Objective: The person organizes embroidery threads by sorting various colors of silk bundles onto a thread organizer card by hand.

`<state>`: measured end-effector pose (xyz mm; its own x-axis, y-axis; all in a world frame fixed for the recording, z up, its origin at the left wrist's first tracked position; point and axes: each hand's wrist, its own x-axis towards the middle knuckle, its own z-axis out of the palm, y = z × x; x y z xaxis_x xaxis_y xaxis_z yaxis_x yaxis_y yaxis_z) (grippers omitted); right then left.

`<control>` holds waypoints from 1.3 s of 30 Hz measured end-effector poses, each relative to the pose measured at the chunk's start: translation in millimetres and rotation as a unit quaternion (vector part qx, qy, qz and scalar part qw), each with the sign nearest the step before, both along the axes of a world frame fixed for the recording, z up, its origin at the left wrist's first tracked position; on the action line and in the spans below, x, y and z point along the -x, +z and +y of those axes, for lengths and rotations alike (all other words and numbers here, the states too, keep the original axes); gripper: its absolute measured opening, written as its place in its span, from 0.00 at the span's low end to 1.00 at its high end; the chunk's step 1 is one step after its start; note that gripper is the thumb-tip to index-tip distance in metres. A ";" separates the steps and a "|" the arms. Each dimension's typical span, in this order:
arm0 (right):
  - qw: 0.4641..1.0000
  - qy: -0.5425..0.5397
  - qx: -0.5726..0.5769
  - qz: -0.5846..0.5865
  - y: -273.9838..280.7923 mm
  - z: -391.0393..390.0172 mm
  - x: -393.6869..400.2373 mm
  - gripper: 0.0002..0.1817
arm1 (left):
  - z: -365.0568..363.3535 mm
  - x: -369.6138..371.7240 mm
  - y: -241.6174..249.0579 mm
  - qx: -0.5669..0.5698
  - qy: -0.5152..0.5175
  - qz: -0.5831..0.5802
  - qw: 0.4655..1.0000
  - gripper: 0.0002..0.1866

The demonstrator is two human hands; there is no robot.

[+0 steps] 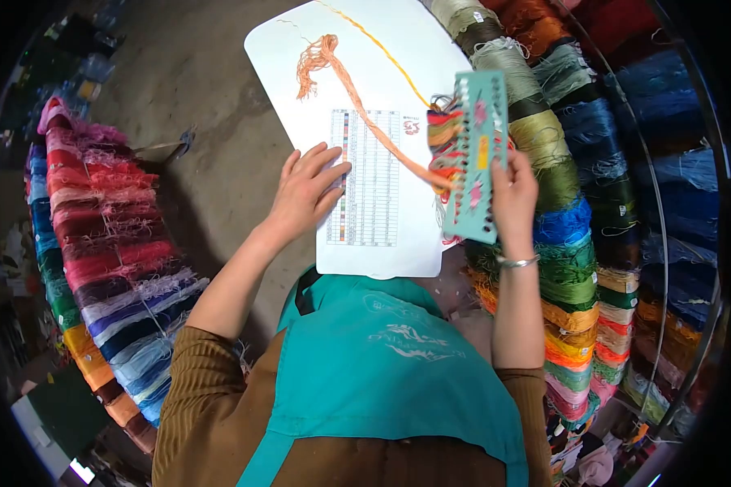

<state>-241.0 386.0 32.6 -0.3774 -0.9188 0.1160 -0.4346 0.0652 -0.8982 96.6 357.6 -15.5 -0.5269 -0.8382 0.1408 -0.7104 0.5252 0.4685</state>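
A white board (382,260) with a printed colour chart (369,178) lies in front of the teal apron. My left hand (307,188) rests on the board's left side, fingers spread over the chart's edge. In my right hand (513,191) is a green thread card (486,122), gripped at its right edge. Bundles of coloured thread (444,138) hang from the holes along the card's left side. A long peach skein (365,122) runs from the card across the chart to the board's upper left. A yellow thread (382,50) lies above it.
Hanging racks of coloured yarn stand on both sides: red, pink and blue skeins (110,235) at the left, green, blue and orange skeins (564,227) close to my right arm. Grey floor (211,105) shows beyond the board. Metal bars cross the right side.
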 end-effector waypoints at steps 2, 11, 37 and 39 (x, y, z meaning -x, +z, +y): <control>1.000 -0.020 -0.001 -0.006 30.3 -19.1 11.3 0.09 | 0.4 -0.7 -2.4 0.007 0.001 0.012 1.000 0.20; 0.977 -0.051 0.159 0.135 208.2 -109.2 71.5 0.21 | 1.4 -1.7 -9.2 0.019 0.003 0.033 0.999 0.20; 0.995 -0.020 -0.084 0.055 -33.8 28.7 26.5 0.19 | 4.5 0.1 -5.3 0.008 0.004 0.016 1.000 0.19; 0.992 -0.008 -0.114 0.055 -30.0 41.0 26.4 0.19 | 5.5 0.2 -3.5 0.009 0.004 0.010 1.000 0.20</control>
<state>-267.4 427.0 2.6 -0.3889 -0.9197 -0.0536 -0.5267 0.2697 -0.8061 96.4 363.2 -19.1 -0.5162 -0.8400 0.1671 -0.7053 0.5276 0.4734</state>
